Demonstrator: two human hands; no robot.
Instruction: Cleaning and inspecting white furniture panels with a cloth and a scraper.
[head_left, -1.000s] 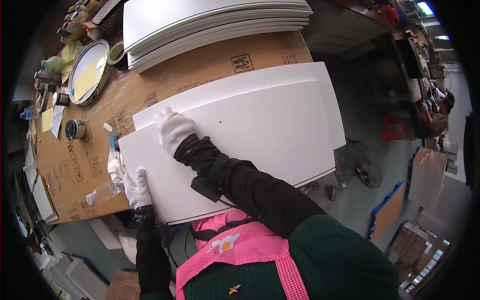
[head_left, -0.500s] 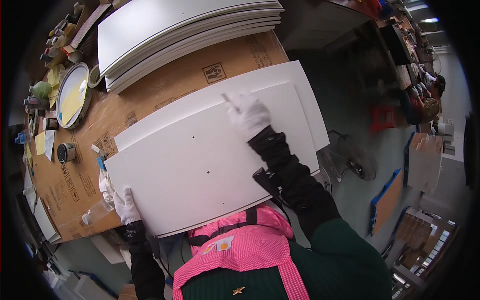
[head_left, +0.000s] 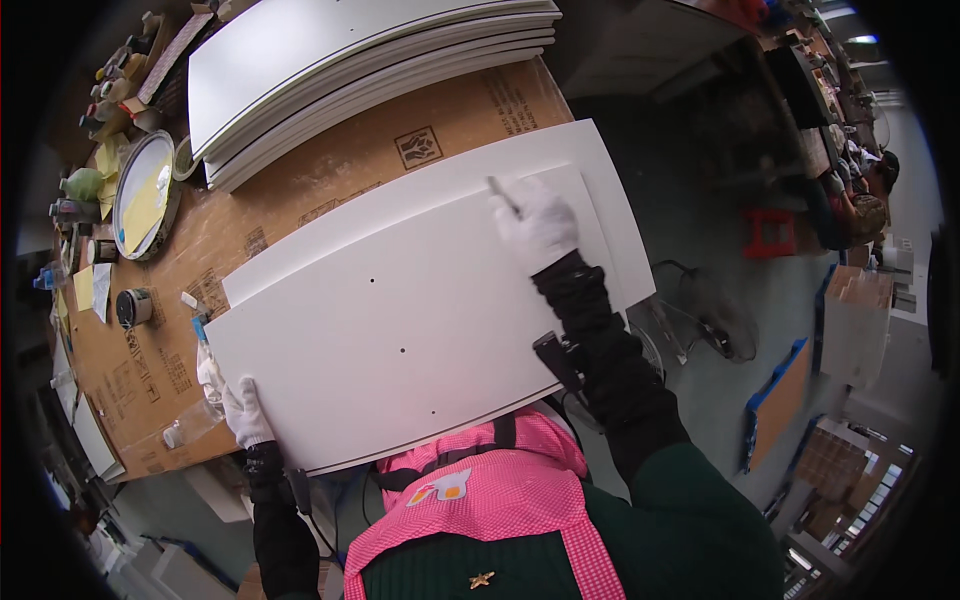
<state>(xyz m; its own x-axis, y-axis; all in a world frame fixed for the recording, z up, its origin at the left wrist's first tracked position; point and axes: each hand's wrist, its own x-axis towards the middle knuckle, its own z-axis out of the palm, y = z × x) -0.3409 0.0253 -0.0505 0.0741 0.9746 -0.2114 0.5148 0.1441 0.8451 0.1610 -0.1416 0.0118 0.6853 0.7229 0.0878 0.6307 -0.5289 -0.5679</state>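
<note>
A white panel [head_left: 330,340] with several small dark holes lies before me, on top of a second white panel [head_left: 450,165] that shows past its far and right edges. My left hand [head_left: 246,414], in a white knit glove, grips the near left edge of the top panel, thumb on the upper face. Over its far right part, my gloved right hand [head_left: 541,226] is closed on a thin grey strip-like piece [head_left: 505,196] jutting out to the upper left. What exactly this piece is, I cannot make out.
Behind the panels a stack of white panels [head_left: 300,70] stands on the cardboard-covered table [head_left: 250,215]. To the left are a round lid [head_left: 142,200] with yellow paper, a small jar [head_left: 132,306] and a clear bottle [head_left: 190,430]. A fan [head_left: 715,325] and a red stool [head_left: 770,233] stand right.
My right hand has swept to the right over the top panel, still with the grey piece in it. My left hand stays at the panel's edge.
</note>
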